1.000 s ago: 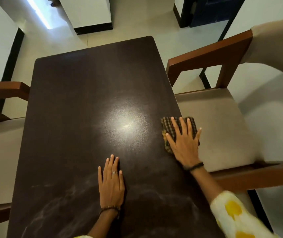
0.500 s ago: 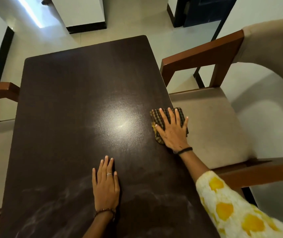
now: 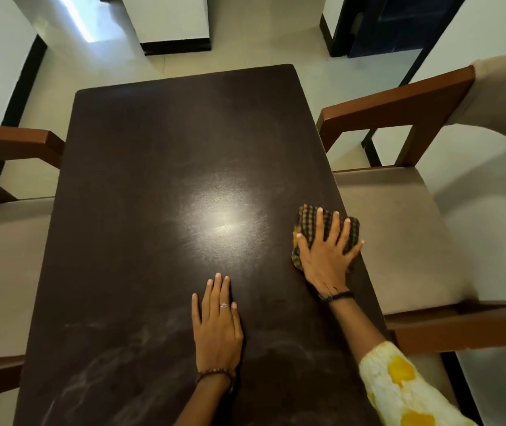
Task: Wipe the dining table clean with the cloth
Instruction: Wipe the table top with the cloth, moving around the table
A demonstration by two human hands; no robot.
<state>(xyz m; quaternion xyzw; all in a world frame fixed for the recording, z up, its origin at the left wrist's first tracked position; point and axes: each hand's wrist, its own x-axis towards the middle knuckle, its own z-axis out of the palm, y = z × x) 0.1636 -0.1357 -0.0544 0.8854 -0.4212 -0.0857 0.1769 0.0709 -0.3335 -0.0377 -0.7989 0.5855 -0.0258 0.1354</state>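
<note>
A dark brown dining table (image 3: 153, 179) fills the middle of the head view, with a bright glare spot at its centre and pale smear marks near its front. A checked brown and yellow cloth (image 3: 307, 222) lies at the table's right edge. My right hand (image 3: 325, 253) presses flat on the cloth with fingers spread, covering most of it. My left hand (image 3: 216, 321) rests flat on the bare tabletop nearer to me, fingers together, holding nothing.
A wooden armchair (image 3: 399, 241) with a beige seat stands close against the table's right side. Another armchair (image 3: 3, 241) stands at the left side. Pale floor tiles (image 3: 261, 35) and white walls with dark skirting lie beyond the far end.
My right hand slid the cloth away from me along the right edge, then back toward me slightly. My left hand has stayed planted on the table.
</note>
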